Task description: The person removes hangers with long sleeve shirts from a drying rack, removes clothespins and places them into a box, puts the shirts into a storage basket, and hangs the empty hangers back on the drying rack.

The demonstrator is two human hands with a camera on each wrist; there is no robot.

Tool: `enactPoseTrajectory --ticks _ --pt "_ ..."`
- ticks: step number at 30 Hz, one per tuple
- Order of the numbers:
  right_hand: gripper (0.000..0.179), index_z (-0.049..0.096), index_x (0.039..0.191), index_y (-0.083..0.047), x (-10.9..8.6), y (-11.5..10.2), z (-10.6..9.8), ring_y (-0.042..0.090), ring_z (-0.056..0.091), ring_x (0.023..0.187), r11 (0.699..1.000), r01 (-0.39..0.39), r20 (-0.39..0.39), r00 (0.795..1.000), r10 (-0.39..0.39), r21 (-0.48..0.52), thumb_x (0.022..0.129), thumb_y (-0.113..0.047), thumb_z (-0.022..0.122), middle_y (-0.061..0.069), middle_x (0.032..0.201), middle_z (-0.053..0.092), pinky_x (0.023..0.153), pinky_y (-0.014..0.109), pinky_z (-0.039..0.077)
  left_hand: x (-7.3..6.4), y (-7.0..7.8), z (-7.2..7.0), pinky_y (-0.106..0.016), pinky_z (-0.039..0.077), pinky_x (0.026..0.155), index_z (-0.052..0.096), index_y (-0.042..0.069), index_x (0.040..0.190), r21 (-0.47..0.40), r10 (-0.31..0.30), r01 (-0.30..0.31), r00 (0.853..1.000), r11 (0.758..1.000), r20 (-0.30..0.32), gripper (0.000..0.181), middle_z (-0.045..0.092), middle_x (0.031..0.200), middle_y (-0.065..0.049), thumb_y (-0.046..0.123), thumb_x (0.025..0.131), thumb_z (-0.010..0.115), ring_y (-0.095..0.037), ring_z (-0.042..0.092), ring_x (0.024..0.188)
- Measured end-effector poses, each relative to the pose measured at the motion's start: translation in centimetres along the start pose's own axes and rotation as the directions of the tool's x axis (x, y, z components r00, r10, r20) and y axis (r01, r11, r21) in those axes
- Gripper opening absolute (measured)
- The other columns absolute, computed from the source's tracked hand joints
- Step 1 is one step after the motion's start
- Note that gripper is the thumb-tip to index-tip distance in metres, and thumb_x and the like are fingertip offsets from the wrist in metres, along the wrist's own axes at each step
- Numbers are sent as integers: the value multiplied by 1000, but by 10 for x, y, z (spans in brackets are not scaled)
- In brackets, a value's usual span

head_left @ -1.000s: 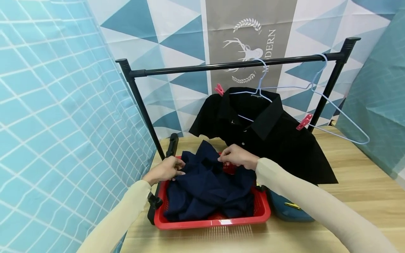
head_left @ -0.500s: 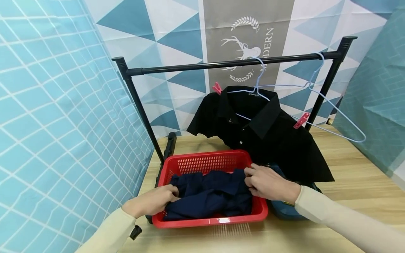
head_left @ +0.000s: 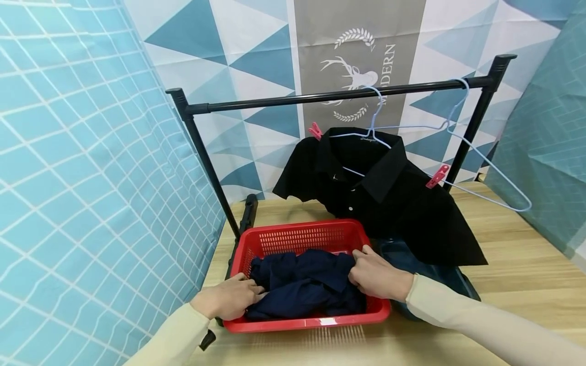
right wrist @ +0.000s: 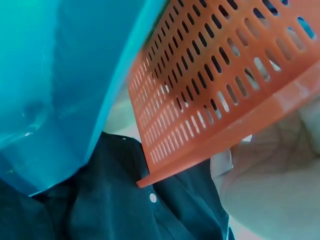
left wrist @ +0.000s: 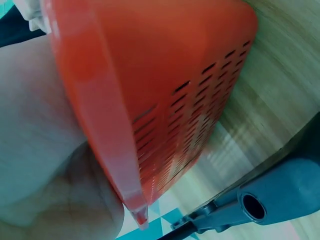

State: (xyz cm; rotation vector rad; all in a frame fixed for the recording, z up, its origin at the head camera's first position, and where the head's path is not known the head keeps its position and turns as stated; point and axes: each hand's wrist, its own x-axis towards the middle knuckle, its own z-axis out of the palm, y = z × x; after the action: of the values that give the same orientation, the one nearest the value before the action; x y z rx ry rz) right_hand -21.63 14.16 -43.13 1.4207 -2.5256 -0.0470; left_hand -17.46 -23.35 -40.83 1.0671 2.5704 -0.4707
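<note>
A crumpled navy cloth garment (head_left: 304, 284) lies in the red perforated basket (head_left: 297, 324). My left hand (head_left: 231, 299) reaches over the left rim, fingers curled at the garment's left edge; its fingertips are partly hidden in the folds. At the opposite side my right hand (head_left: 377, 274) bends over the right rim and holds the garment's right edge. The left wrist view shows the basket's outer wall (left wrist: 165, 65) beside the wrist, fingers out of sight. In the right wrist view, the palm (right wrist: 280, 185) is close to the basket rim (right wrist: 240, 130).
Behind the basket, a black collared shirt (head_left: 426, 218) hangs on a blue wire hanger (head_left: 373, 122) with pink clips (head_left: 438, 176). A second hanger (head_left: 492, 168) hangs from the black rack rail (head_left: 274, 100). Right of the basket stands a blue tub (head_left: 439, 279). A black rack foot (head_left: 249, 211) lies at the left.
The garment, held up by both hands a second ago, has come down into the basket. My hands have parted to the two sides. More of the blue tub shows now.
</note>
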Motion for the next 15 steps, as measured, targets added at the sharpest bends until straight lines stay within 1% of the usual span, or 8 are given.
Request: enactPoseTrajectory --ticks 2,4,6,8,10,12,14,15 --pt "25 68 65 -24 0 0 1 13 41 70 1000 4 12 1000 -4 8 74 -14 89 -11 60 60 70 32 25 1 -1 1 -36 39 102 63 25 143 0 3 -3 1000 1000 9 50 61 140 9 13 95 66 -13 54 124" --pt "23 70 66 -24 1 1 1 13 41 71 1000 12 21 1000 -12 11 75 -15 89 -11 62 62 70 32 26 1 -4 2 -36 39 101 63 23 143 -36 20 -20 1000 999 -12 51 62 139 8 10 94 66 -13 54 122" --pt "20 72 69 -24 0 3 1 13 41 72 1000 14 29 999 -15 24 76 -16 89 -11 65 64 70 32 27 2 -10 5 -34 40 98 65 19 141 -109 40 -47 997 993 -65 53 64 136 6 2 91 65 -13 55 117" --pt "16 75 72 -23 0 4 0 12 41 73 999 2 40 999 -4 51 79 -17 88 -11 68 66 71 32 27 2 -18 8 -33 43 97 67 17 138 -228 65 -99 986 969 -150 58 66 133 6 -10 87 61 -13 57 114" --pt "13 77 75 -22 -2 6 -1 12 42 74 996 -12 48 999 7 91 81 -18 88 -12 71 67 72 32 28 3 -25 11 -34 47 97 69 13 134 -335 75 -159 965 929 -251 64 68 130 4 -20 81 54 -15 58 113" --pt "11 78 78 -21 -3 8 -2 11 41 75 992 -21 50 999 15 126 82 -18 87 -13 75 69 73 32 30 2 -32 13 -38 49 98 71 10 131 -402 63 -211 934 891 -351 69 69 127 1 -26 77 48 -18 60 114" --pt "10 78 80 -21 -6 10 -4 10 41 76 988 -23 42 999 16 152 84 -20 86 -14 79 69 74 31 31 1 -36 13 -42 51 98 73 7 126 -407 34 -234 897 883 -442 62 70 124 -2 -26 81 48 -21 62 115" --pt "9 78 81 -21 -7 11 -6 10 40 76 986 -20 31 999 15 164 85 -21 86 -14 81 70 74 31 31 0 -38 13 -43 52 96 74 5 123 -397 7 -224 877 890 -480 54 70 122 -4 -24 84 50 -23 63 114"
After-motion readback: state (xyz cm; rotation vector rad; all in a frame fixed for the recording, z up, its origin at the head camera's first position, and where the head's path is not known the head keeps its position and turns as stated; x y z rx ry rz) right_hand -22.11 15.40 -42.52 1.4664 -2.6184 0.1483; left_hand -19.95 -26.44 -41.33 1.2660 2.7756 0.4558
